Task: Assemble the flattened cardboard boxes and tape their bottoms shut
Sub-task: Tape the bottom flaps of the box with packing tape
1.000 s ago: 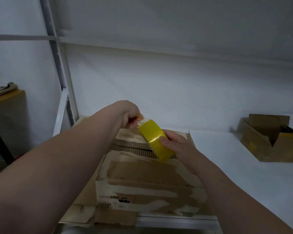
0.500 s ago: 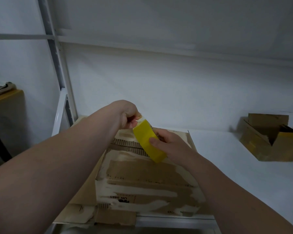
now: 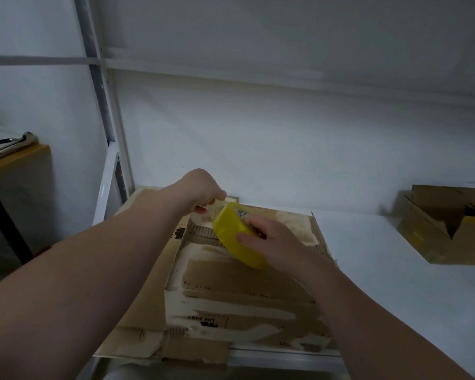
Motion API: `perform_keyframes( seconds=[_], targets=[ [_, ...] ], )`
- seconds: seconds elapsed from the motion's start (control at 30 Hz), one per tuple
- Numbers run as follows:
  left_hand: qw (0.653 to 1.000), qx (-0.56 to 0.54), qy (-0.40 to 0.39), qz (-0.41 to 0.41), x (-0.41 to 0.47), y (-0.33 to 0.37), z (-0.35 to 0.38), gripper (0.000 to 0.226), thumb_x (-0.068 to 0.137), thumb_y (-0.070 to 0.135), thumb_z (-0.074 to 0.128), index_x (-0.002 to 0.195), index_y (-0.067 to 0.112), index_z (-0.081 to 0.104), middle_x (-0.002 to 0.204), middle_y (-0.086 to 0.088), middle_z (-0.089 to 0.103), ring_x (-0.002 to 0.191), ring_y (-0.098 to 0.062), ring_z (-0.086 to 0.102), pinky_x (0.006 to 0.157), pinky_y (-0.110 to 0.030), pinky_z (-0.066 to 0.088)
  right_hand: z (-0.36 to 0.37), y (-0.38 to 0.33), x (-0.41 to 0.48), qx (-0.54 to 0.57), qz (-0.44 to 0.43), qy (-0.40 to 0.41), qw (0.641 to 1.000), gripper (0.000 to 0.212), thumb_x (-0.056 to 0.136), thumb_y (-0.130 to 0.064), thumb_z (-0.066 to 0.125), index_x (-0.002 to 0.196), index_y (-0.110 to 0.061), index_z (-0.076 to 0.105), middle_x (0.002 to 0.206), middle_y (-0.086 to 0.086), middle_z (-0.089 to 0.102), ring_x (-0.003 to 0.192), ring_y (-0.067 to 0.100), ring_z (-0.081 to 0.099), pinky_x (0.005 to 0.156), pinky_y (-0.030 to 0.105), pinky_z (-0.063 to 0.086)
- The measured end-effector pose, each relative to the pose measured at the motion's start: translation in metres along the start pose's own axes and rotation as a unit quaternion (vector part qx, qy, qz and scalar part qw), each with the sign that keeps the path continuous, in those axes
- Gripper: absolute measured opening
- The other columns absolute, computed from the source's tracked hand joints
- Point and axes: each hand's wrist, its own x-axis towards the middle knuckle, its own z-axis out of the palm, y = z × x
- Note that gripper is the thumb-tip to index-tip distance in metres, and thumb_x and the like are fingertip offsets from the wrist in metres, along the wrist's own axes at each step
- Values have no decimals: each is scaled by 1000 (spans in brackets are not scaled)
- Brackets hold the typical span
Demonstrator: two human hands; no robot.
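Note:
A worn cardboard box (image 3: pixel 242 292) with torn paper and old tape marks lies in front of me on the white shelf, on top of flattened cardboard (image 3: pixel 137 335). My right hand (image 3: pixel 269 239) grips a yellow tape roll (image 3: pixel 232 234) over the box's far end. My left hand (image 3: pixel 203 193) pinches the clear free end of the tape (image 3: pixel 217 208), pulled a short way off the roll to the left. Both forearms reach in from the bottom corners.
An assembled cardboard box (image 3: pixel 444 229) with yellow tape stands at the back right of the white shelf surface (image 3: pixel 395 283). A metal shelf upright (image 3: pixel 104 127) rises at the left. A wooden table (image 3: pixel 14 160) with papers sits beyond it.
The roll has turned in my right hand, so its inner core label now shows, and my left hand has drawn a short stretch of tape off it.

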Motion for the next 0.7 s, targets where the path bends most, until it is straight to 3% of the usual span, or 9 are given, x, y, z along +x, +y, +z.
perform_keyframes(
  seconds=[0.13,0.23,0.33,0.47,0.53,0.63,0.7],
  targets=[
    [984,141,49,98,-2,1,6,17,95,19,53,83,7,52,82,-11,51,74,-24,46,66,-31,39,1,0,2,2,7,0,1000,23,95,-33,54,98,-11,58,85,4,53,74,13,48,63,29,33],
    [968,210,67,122,-1,7,11,16,99,16,44,86,7,48,86,-9,49,79,-22,45,64,-28,36,0,1,3,9,11,6,1000,28,94,-33,55,100,-5,57,86,6,51,76,17,48,66,32,33],
    [981,166,14,100,2,8,11,22,99,13,43,78,8,45,74,-6,46,76,-23,50,65,-31,48,-1,4,4,17,12,4,1000,26,95,-34,55,100,-8,57,88,6,53,79,18,51,68,32,35],
    [996,48,-21,68,-1,0,3,11,92,12,59,85,4,56,80,-15,56,69,-25,57,66,-32,54,-1,5,4,15,2,-5,1000,29,95,-34,55,100,-6,57,87,10,53,76,16,49,64,31,33],
    [997,34,-12,71,-2,-6,3,10,89,5,61,80,6,56,82,-15,57,74,-26,57,79,-41,55,0,6,4,11,-4,-1,1000,28,94,-37,55,97,-9,59,89,14,56,75,14,49,63,30,33],
    [996,46,13,75,-3,-12,6,14,87,3,59,74,6,55,79,-14,58,76,-27,57,87,-47,54,1,13,4,-4,-4,19,1000,27,87,-49,61,82,-22,58,78,-2,52,68,7,47,60,24,34],
    [997,32,20,64,-2,-16,6,13,86,0,58,73,3,56,75,-17,57,72,-27,56,85,-46,54,1,21,2,-43,15,30,999,31,74,-50,75,92,-31,57,94,-9,53,84,5,48,65,22,37]
  ],
)
